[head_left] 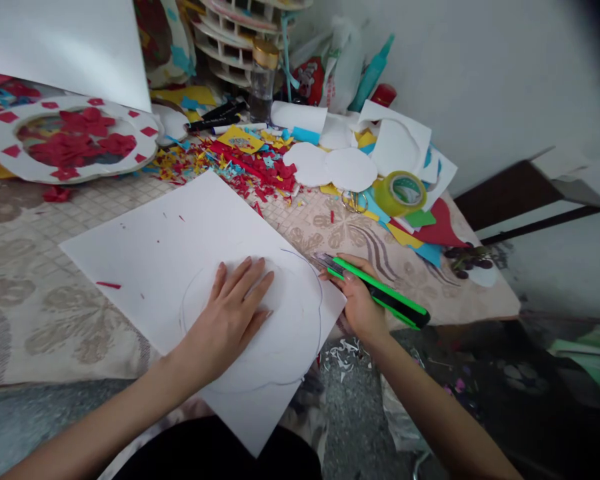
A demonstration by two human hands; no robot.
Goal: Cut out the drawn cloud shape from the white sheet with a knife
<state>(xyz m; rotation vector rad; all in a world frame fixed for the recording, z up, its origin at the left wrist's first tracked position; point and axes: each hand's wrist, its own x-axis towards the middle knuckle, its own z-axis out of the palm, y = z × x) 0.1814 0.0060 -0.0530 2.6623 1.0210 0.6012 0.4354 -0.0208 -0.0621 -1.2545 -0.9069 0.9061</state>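
Observation:
A large white sheet point(145, 267) lies slanted on the patterned cloth, its lower corner hanging past the front edge. A wavy rounded outline is drawn on it in pen. My left hand point(233, 313) rests flat on the sheet inside the outline, fingers spread. My right hand point(360, 293) is closed round a green and black utility knife point(390, 297), beside the sheet's right corner. The knife's tip points left, close to the outline's upper right part. Small red scraps lie on the sheet.
Behind the sheet are heaped paper scraps point(260, 167), white cut-outs point(350, 169), a yellow tape roll point(405, 192) and a glass jar point(261, 83). A decorated white frame point(5, 150) stands at the left. The tablecloth point(495, 303) ends at the front right.

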